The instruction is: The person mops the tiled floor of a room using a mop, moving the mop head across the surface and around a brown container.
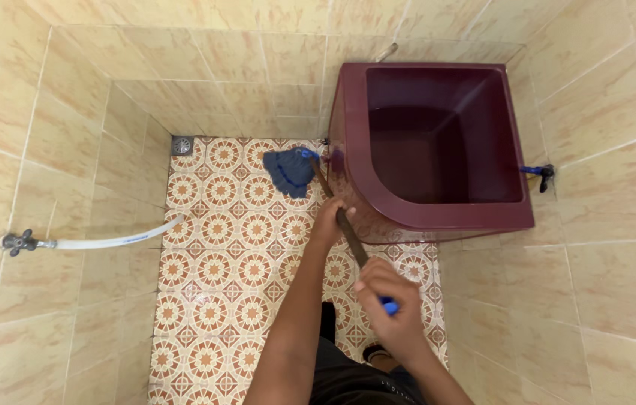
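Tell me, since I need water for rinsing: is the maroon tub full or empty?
Empty, as far as shows: the maroon tub has bare dark inner walls and floor, with no waterline or ripple.

Mop (316, 196): dark brown stick handle, blue cap at the near end, blue stringy head. Head bunched on the patterned floor tiles just beside the maroon tub's left corner. Handle tilted, running diagonally from the head up toward the viewer; head possibly damp, hard to tell.

head view, steeply down, near floor (220, 225)
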